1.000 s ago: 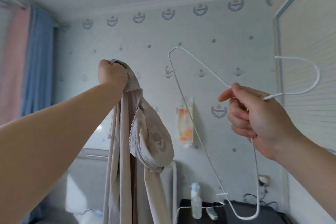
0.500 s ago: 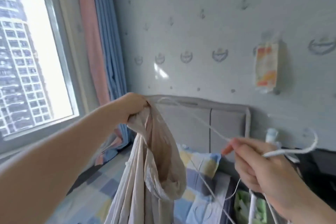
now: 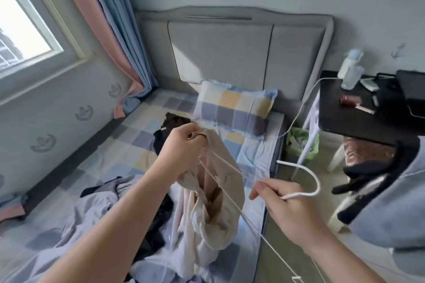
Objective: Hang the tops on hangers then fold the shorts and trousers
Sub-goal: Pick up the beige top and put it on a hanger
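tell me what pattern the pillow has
The pillow has a check of blue, yellow, white and grey squares, seen in the head view.

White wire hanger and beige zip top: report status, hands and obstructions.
Left hand gripping beige zip top at its upper edge. Right hand holding white wire hanger near the hook. Hanger wires cross the top; not yet hung. Nothing in the way.

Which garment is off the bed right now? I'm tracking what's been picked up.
The beige zip-up top, gripped by the left hand beside the white hanger; the dark clothes lie on the bed.
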Demonstrator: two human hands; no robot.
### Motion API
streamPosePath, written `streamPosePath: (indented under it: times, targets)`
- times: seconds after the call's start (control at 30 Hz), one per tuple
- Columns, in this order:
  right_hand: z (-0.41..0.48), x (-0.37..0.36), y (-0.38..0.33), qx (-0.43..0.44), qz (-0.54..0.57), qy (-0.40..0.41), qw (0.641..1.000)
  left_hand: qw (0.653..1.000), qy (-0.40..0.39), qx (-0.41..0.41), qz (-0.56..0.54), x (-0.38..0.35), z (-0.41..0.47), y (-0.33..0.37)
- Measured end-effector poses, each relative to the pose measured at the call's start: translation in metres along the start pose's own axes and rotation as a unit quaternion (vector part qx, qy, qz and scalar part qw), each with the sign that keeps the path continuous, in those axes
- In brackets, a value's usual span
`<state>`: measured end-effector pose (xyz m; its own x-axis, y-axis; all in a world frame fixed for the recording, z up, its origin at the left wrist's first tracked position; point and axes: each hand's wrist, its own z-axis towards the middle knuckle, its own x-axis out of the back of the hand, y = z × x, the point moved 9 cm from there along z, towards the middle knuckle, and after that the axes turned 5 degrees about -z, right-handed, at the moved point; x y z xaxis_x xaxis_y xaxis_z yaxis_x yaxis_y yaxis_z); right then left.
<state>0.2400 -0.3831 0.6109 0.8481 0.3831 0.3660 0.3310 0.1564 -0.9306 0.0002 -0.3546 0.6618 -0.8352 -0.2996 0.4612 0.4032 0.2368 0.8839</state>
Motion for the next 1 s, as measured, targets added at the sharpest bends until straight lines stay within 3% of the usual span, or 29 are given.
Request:
streamPosePath:
  times: [0.1,0.43,0.5,0.53,0.6,0.67,0.73,0.83,0.9,1.0]
  targets:
    - [0.002,-0.013,0.003,0.002,-0.032,-0.003,0.999,0.999,0.001,-0.020,-0.041,-0.011,-0.015,-0.001]
    - [0.015,-0.029,0.016,0.001,0.052,0.067,0.996,0.967,-0.209,0.022,-0.147,-0.083,-0.076,-0.015]
    - [0.011,-0.028,0.012,0.030,0.081,0.033,0.996,0.957,-0.263,-0.018,-0.119,-0.085,-0.082,-0.011]
    - [0.010,-0.026,0.009,0.035,0.088,0.019,0.995,0.958,-0.270,-0.075,-0.061,-0.082,-0.084,-0.006]
    - [0.011,-0.021,0.008,0.028,0.082,0.000,0.996,0.938,-0.197,-0.240,0.154,-0.070,-0.085,0.008]
    - [0.014,-0.011,0.008,0.025,0.059,-0.023,0.998,0.884,-0.071,-0.342,0.310,-0.054,-0.089,0.023]
    - [0.016,-0.005,-0.001,0.042,0.037,-0.050,0.997,0.865,-0.024,-0.380,0.327,-0.045,-0.092,0.033]
    - [0.015,-0.007,-0.014,0.064,0.013,-0.096,0.993,0.854,-0.080,-0.410,0.310,-0.051,-0.089,0.030]
    - [0.014,-0.007,-0.014,0.070,-0.003,-0.100,0.992,0.864,-0.137,-0.393,0.284,-0.060,-0.086,0.023]
    - [0.015,0.009,0.002,0.043,0.001,-0.069,0.997,0.888,-0.122,-0.364,0.254,-0.053,-0.080,0.009]
